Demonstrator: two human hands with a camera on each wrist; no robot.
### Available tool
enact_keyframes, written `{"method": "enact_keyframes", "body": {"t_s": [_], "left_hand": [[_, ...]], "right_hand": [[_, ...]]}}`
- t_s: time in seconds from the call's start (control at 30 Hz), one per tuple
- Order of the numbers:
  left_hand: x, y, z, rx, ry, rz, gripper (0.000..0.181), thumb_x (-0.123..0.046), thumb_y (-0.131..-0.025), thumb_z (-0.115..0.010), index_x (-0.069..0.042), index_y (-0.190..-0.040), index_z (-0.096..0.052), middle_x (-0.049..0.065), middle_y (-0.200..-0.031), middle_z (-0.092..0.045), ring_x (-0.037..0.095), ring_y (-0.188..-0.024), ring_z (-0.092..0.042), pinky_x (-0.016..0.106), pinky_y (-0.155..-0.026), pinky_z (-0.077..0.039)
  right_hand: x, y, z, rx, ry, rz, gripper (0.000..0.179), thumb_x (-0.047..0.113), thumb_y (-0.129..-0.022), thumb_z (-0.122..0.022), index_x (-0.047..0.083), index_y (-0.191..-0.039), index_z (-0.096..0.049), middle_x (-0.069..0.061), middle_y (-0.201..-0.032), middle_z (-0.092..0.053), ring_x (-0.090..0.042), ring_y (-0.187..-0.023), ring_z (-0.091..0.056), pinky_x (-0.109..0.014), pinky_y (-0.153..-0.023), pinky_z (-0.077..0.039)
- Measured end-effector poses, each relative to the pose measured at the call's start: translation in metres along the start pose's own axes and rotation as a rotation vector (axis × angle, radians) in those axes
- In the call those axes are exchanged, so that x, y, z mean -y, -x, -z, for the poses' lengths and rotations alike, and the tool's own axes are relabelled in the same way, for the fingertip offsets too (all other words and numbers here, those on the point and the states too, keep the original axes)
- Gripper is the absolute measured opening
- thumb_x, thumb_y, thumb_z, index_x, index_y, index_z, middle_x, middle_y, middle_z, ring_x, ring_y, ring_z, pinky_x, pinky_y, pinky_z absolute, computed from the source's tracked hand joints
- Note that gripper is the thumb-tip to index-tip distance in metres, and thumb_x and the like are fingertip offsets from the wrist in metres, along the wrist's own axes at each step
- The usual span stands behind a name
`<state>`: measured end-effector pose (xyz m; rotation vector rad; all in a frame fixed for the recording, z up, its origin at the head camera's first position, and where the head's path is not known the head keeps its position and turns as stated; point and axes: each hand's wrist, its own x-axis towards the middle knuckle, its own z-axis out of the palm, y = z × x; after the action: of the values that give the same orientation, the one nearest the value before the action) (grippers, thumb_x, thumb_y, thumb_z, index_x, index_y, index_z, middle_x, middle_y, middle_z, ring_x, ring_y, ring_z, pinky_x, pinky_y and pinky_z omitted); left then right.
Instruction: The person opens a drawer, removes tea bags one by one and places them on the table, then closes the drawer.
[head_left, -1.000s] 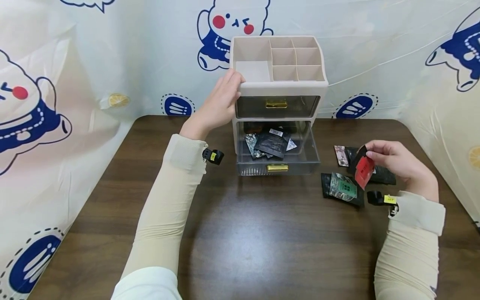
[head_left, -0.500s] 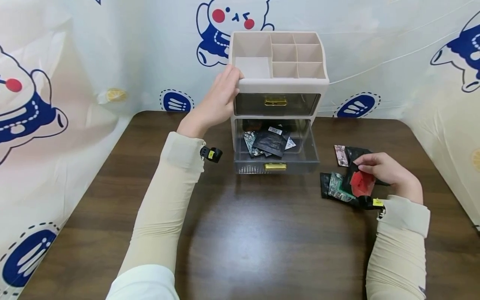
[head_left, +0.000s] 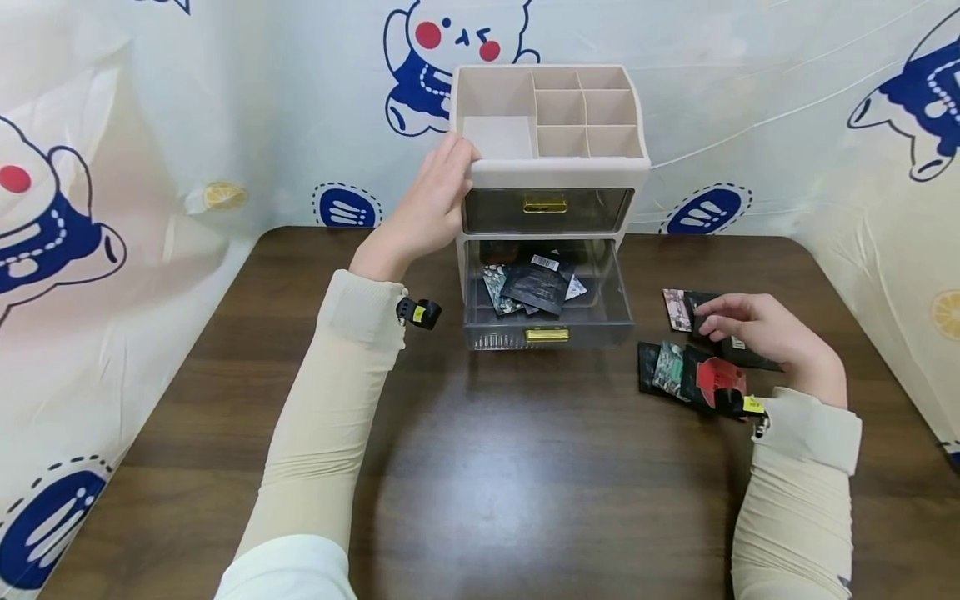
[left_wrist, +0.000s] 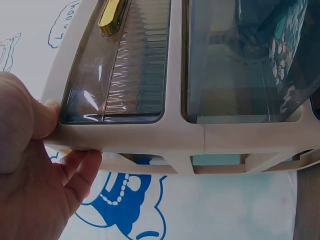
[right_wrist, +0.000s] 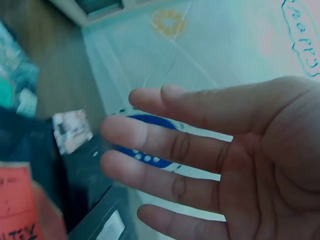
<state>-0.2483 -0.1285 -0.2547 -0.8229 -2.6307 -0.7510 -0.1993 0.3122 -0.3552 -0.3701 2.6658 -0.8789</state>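
A white desktop drawer organizer (head_left: 558,173) stands at the back of the table. My left hand (head_left: 423,208) grips its upper left corner; in the left wrist view the thumb lies on the front frame and the fingers on the side. The lower clear drawer (head_left: 491,337) is pulled out, with several dark sachets (head_left: 540,287) inside. My right hand (head_left: 768,333) hovers over more sachets right of the organizer, its fingers extended and holding nothing. Beneath and beside it are a red-labelled black sachet (head_left: 722,379), a green-patterned sachet (head_left: 669,368) and a pink-patterned one (head_left: 677,310).
The upper drawer (head_left: 495,212) of the organizer is shut. Compartments (head_left: 564,107) divide its top. A printed curtain (head_left: 300,108) hangs behind and beside the brown wooden table (head_left: 480,483).
My right hand has lowered the red-labelled sachet onto the green-patterned one and let it go. It has since lifted slightly away. The left hand stays on the organizer's corner.
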Motion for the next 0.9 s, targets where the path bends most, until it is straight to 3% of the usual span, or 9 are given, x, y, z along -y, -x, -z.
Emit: {"method": "enact_keyframes", "body": {"t_s": [0.2, 0.4, 0.43, 0.5, 0.63, 0.7, 0.9], "left_hand": [[-0.001, 0.001, 0.000, -0.011, 0.001, 0.000, 0.023, 0.005, -0.099, -0.038, 0.003, -0.121, -0.045, 0.015, -0.120, -0.043, 0.032, -0.109, -0.036, 0.040, -0.100, -0.031], [-0.004, -0.001, 0.000, -0.007, 0.002, 0.000, 0.023, 0.004, -0.100, -0.039, 0.002, -0.122, -0.045, 0.015, -0.121, -0.043, 0.032, -0.110, -0.036, 0.040, -0.102, -0.032], [-0.004, 0.000, 0.001, -0.005, 0.002, 0.000, 0.023, 0.003, -0.100, -0.038, 0.002, -0.122, -0.045, 0.015, -0.121, -0.043, 0.032, -0.110, -0.036, 0.040, -0.102, -0.032], [-0.003, 0.000, 0.001, -0.002, 0.002, 0.001, 0.022, 0.003, -0.100, -0.038, 0.002, -0.122, -0.045, 0.015, -0.121, -0.042, 0.032, -0.110, -0.036, 0.040, -0.101, -0.032], [-0.002, 0.002, 0.002, -0.001, 0.008, 0.003, 0.022, 0.003, -0.101, -0.037, 0.002, -0.121, -0.044, 0.014, -0.120, -0.041, 0.031, -0.108, -0.035, 0.038, -0.100, -0.031], [-0.001, 0.003, 0.003, -0.007, 0.009, 0.006, 0.022, 0.003, -0.101, -0.037, 0.002, -0.121, -0.044, 0.014, -0.120, -0.041, 0.031, -0.108, -0.035, 0.038, -0.099, -0.031], [0.001, 0.003, 0.002, -0.014, -0.002, 0.003, 0.022, 0.002, -0.100, -0.039, 0.002, -0.122, -0.045, 0.016, -0.120, -0.043, 0.033, -0.110, -0.037, 0.041, -0.102, -0.032]], "right_hand": [[0.023, 0.004, 0.005, -0.136, 0.005, 0.144, 0.030, 0.011, -0.103, -0.051, -0.004, -0.126, -0.060, -0.022, -0.106, -0.070, 0.006, -0.083, -0.061, -0.008, -0.074, -0.042], [0.064, 0.003, 0.011, -0.267, -0.015, 0.241, 0.024, 0.013, -0.100, -0.057, 0.003, -0.120, -0.067, 0.018, -0.099, -0.069, 0.012, -0.088, -0.059, -0.003, -0.078, -0.041], [0.073, 0.002, 0.012, -0.277, -0.010, 0.257, 0.023, 0.014, -0.100, -0.058, 0.005, -0.119, -0.068, 0.022, -0.099, -0.067, 0.013, -0.090, -0.059, -0.002, -0.080, -0.041], [0.092, -0.002, 0.017, -0.283, 0.012, 0.321, 0.022, 0.014, -0.100, -0.058, 0.006, -0.117, -0.069, 0.017, -0.103, -0.068, 0.013, -0.092, -0.058, -0.003, -0.082, -0.041], [0.133, -0.015, 0.026, -0.240, 0.109, 0.422, 0.022, 0.016, -0.101, -0.056, 0.010, -0.116, -0.070, -0.003, -0.113, -0.071, 0.010, -0.097, -0.056, -0.007, -0.085, -0.040], [0.152, -0.023, 0.028, -0.184, 0.172, 0.445, 0.023, 0.018, -0.103, -0.053, 0.011, -0.117, -0.070, -0.004, -0.115, -0.071, 0.004, -0.100, -0.057, -0.014, -0.088, -0.042], [0.194, -0.058, 0.020, 0.103, 0.289, 0.511, 0.025, 0.012, -0.102, -0.053, 0.008, -0.121, -0.068, -0.010, -0.120, -0.069, -0.021, -0.107, -0.063, -0.045, -0.096, -0.049]]}}
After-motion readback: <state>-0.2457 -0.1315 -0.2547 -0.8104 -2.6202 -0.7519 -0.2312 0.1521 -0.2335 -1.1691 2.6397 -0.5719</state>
